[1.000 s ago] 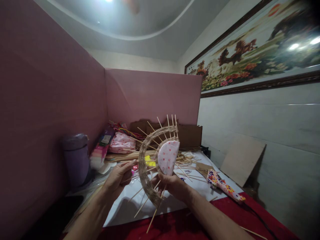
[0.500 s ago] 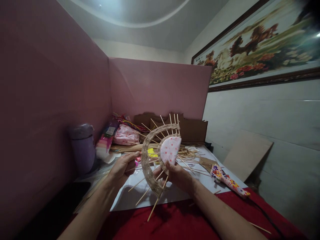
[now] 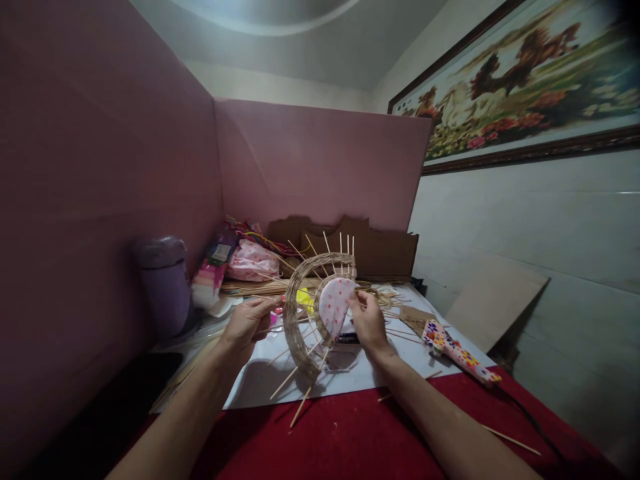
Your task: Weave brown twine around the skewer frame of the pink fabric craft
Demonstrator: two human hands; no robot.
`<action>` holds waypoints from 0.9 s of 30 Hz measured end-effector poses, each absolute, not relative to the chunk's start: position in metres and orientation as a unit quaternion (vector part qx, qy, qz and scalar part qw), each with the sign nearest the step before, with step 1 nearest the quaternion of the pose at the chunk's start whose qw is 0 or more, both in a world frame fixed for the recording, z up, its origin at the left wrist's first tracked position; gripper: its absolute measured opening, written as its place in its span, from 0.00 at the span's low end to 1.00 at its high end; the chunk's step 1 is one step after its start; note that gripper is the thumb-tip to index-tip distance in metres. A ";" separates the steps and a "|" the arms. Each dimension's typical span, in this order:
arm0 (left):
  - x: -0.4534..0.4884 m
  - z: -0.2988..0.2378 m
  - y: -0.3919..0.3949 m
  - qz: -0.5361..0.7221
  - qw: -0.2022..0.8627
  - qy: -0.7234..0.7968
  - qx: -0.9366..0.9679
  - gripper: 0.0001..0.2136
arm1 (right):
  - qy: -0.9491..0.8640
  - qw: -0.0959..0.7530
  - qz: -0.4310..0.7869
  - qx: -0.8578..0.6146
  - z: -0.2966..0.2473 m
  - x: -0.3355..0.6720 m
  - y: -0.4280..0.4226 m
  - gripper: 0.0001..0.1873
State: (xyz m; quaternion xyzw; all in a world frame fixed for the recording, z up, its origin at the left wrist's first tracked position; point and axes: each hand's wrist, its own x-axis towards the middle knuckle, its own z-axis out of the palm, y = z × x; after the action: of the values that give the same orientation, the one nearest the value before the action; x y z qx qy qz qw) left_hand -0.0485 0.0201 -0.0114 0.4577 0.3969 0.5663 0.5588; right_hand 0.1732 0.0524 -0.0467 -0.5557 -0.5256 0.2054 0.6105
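Observation:
I hold a half-round woven wicker frame [image 3: 295, 320] upright over the white sheet; thin wooden spokes stick out of its rim. A pink dotted fabric half-disc [image 3: 334, 305] fills its middle. My left hand [image 3: 247, 325] is closed on a spoke at the frame's left side. My right hand [image 3: 369, 321] is closed on the right edge of the fabric half-disc, fingers pinching near its top.
A white sheet [image 3: 260, 383] lies on a red cloth [image 3: 360, 440]. A purple cup [image 3: 163, 283] stands at the left by the pink partition. Loose sticks, coloured packets and cardboard [image 3: 380, 250] sit behind. A flowered glue gun [image 3: 457, 353] lies at the right with its cord.
My right hand has moved up from the frame's lower edge to the right edge of the fabric half-disc. The frame has dropped slightly lower. The camera has tilted down a little.

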 end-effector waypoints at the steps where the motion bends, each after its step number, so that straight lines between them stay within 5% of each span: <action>1: -0.048 -0.012 0.020 0.564 0.558 0.401 0.458 0.15 | -0.536 0.624 0.147 -0.549 -0.045 0.175 0.051 0.19; 8: -0.042 -0.015 0.018 0.537 0.578 0.411 0.456 0.14 | -0.753 0.564 -0.021 -0.338 -0.028 0.159 0.022 0.07; 18: -0.022 -0.022 0.011 0.480 0.580 0.471 0.459 0.14 | -0.830 0.347 -0.040 -0.435 -0.036 0.147 0.013 0.08; 27: -0.024 -0.023 0.010 0.450 0.553 0.496 0.496 0.13 | -0.833 0.357 -0.043 -0.421 -0.044 0.153 0.016 0.07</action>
State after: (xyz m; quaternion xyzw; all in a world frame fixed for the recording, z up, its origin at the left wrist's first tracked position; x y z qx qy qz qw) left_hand -0.0236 0.0104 -0.0226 0.4961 0.4962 0.4496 0.5528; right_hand 0.1531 0.0159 -0.0442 -0.4214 -0.8327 -0.0426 0.3566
